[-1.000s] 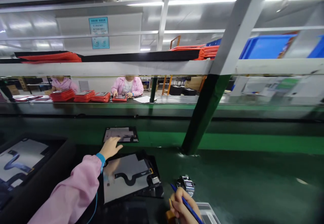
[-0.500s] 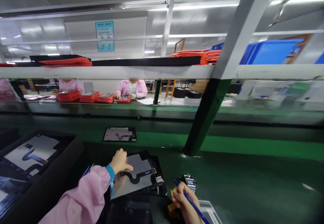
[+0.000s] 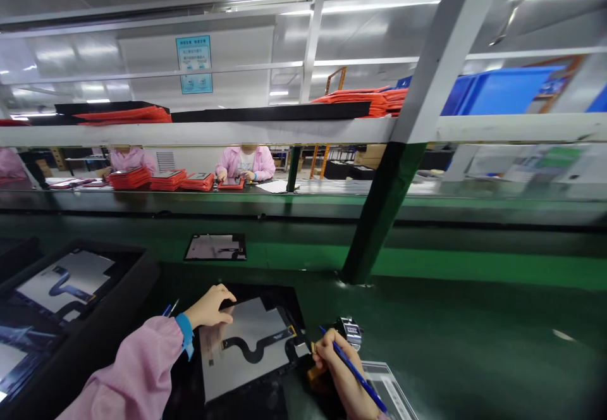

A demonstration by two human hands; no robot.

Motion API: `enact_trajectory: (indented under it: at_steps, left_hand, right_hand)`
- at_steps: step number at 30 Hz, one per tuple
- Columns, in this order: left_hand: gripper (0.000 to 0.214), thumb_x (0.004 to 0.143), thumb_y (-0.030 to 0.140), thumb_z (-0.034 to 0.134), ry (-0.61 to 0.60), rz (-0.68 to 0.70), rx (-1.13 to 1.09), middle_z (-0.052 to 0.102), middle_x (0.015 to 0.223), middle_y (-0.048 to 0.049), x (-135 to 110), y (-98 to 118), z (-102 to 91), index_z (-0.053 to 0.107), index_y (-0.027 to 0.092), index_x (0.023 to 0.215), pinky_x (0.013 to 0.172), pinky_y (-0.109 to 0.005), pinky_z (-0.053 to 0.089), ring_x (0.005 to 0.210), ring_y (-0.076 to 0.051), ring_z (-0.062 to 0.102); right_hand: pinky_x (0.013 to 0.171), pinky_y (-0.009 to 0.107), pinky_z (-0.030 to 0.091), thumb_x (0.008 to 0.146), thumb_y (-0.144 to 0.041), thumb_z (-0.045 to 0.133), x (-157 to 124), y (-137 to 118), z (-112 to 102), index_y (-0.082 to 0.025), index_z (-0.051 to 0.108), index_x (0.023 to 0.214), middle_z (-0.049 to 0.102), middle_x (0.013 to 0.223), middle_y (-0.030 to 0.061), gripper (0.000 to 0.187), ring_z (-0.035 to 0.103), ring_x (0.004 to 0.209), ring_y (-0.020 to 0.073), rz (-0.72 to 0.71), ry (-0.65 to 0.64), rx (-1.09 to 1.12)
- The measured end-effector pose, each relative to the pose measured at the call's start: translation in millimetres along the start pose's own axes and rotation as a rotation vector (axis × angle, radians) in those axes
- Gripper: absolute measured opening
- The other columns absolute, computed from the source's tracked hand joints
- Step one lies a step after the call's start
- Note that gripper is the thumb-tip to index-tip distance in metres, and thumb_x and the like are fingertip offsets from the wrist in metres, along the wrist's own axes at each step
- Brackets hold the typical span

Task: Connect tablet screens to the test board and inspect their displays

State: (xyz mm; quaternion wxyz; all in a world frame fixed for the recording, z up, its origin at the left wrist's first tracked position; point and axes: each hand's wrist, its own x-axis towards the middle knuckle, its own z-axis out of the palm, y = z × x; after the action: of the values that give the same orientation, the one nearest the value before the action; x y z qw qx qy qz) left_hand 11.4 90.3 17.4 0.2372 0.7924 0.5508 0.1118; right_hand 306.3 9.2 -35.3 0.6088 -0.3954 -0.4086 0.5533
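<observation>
A silver-backed display panel (image 3: 249, 338) with a dark, curved flex cable (image 3: 256, 352) lies tilted on a black sheet. My left hand (image 3: 211, 306), in a pink sleeve with a blue wristband, grips its upper left edge between thumb and fingers. Close to the panel's right corner, my right hand (image 3: 332, 353) holds a blue pen (image 3: 356, 372) that slants back across the hand. A small yellowish piece shows at the right fingertips; what it is I cannot make out. Just behind that hand stands a silver tally counter (image 3: 351, 331).
Another panel (image 3: 215, 247) lies on the green bench further back. At left, a black foam tray (image 3: 137, 274) holds more panels. A framed flat piece (image 3: 386, 388) lies by my right wrist. A green post (image 3: 379, 217) rises from the bench. Co-workers (image 3: 246, 164) sit opposite.
My left hand and the panel have shifted left and slightly down, with the panel lying lower. My right hand has come closer to the panel's right corner. The view has shifted slightly.
</observation>
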Motion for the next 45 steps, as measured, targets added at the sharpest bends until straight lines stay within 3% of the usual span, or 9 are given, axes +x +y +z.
enact_trajectory:
  at_steps: [7, 13, 16, 18, 22, 25, 32, 39, 45]
  left_hand:
    - [0.038, 0.073, 0.016, 0.06, -0.041, -0.04, -0.031, 0.053, 0.124, -0.0062, -39, 11, -2.2, 0.07, 0.03, 0.107, 0.105, -0.043, 0.036, 0.12, -0.025, 0.047]
    - [0.041, 0.081, 0.012, 0.05, -0.073, -0.063, -0.016, 0.046, 0.137, -0.0059, -56, 15, 3.5, 0.068, 0.033, 0.111, 0.11, -0.052, 0.027, 0.133, -0.028, 0.035]
    - [0.044, 0.087, 0.012, 0.042, 0.031, -0.017, 0.063, 0.041, 0.144, -0.0055, -70, 19, 8.7, 0.062, 0.032, 0.121, 0.112, -0.054, 0.022, 0.136, -0.028, 0.029]
    - [0.041, 0.09, 0.019, 0.044, 0.103, 0.052, 0.112, 0.042, 0.144, -0.0063, -84, 26, 11.6, 0.057, 0.03, 0.127, 0.11, -0.052, 0.027, 0.133, -0.028, 0.034]
    - [0.04, 0.078, 0.039, 0.069, -0.085, 0.221, 0.123, 0.061, 0.122, -0.0056, -117, 48, 16.7, 0.062, 0.027, 0.116, 0.095, -0.041, 0.045, 0.108, -0.027, 0.055]
    - [0.042, 0.077, 0.041, 0.071, -0.165, 0.282, 0.17, 0.065, 0.117, -0.0063, -131, 58, 21.2, 0.063, 0.025, 0.115, 0.094, -0.041, 0.044, 0.106, -0.028, 0.057]
    - [0.045, 0.081, 0.032, 0.068, -0.16, 0.284, 0.077, 0.072, 0.104, -0.005, -132, 52, 30.0, 0.058, 0.029, 0.124, 0.088, -0.033, 0.047, 0.1, -0.025, 0.061]
    - [0.037, 0.08, 0.035, 0.069, -0.055, 0.34, 0.116, 0.074, 0.096, -0.0047, -126, 45, 43.8, 0.063, 0.025, 0.115, 0.082, -0.031, 0.048, 0.091, -0.024, 0.064]
    - [0.018, 0.089, 0.031, 0.057, 0.027, 0.527, 0.284, 0.072, 0.093, -0.0052, -121, 35, 56.4, 0.066, 0.021, 0.101, 0.073, -0.03, 0.047, 0.081, -0.021, 0.063]
  right_hand:
    - [0.051, 0.022, 0.035, 0.073, -0.043, 0.072, 2, 8, -4, -0.021, 0.042, 0.065, 0.054, 0.057, -0.0034, 0.038, 0.045, 0.053, 0.0113, 0.02, -0.02, -0.013]
    - [0.049, 0.022, 0.037, 0.076, -0.041, 0.07, -3, -3, -3, -0.021, 0.043, 0.065, 0.047, 0.056, -0.0041, 0.035, 0.043, 0.054, 0.0118, 0.021, -0.089, -0.037]
    - [0.046, 0.021, 0.037, 0.076, -0.038, 0.071, -6, -4, -1, -0.021, 0.042, 0.067, 0.05, 0.062, -0.0038, 0.034, 0.042, 0.052, 0.0103, 0.066, -0.105, -0.011]
    - [0.047, 0.021, 0.038, 0.077, -0.035, 0.07, -7, -2, -1, -0.021, 0.044, 0.069, 0.052, 0.065, -0.0034, 0.031, 0.045, 0.052, 0.0103, 0.078, -0.143, -0.021]
    - [0.052, 0.024, 0.042, 0.079, -0.034, 0.068, -7, -4, 2, -0.021, 0.047, 0.07, 0.054, 0.066, -0.0018, 0.026, 0.051, 0.057, 0.0133, 0.01, -0.269, -0.179]
    - [0.054, 0.028, 0.044, 0.076, -0.035, 0.068, -5, -11, 13, -0.022, 0.047, 0.068, 0.056, 0.067, 0.0003, 0.026, 0.053, 0.059, 0.016, -0.017, -0.359, -0.301]
    - [0.055, 0.027, 0.042, 0.074, -0.034, 0.067, -1, -12, 39, -0.023, 0.042, 0.067, 0.05, 0.063, -0.0021, 0.029, 0.05, 0.059, 0.0152, -0.032, -0.318, -0.37]
    - [0.056, 0.025, 0.04, 0.078, -0.032, 0.059, -3, -18, 30, -0.022, 0.038, 0.069, 0.048, 0.063, -0.0032, 0.025, 0.047, 0.059, 0.0126, -0.015, -0.367, -0.461]
    - [0.048, 0.022, 0.035, 0.076, -0.035, 0.06, -2, -16, 24, -0.023, 0.033, 0.068, 0.049, 0.061, -0.0031, 0.03, 0.046, 0.055, 0.0118, 0.077, -0.421, -0.404]
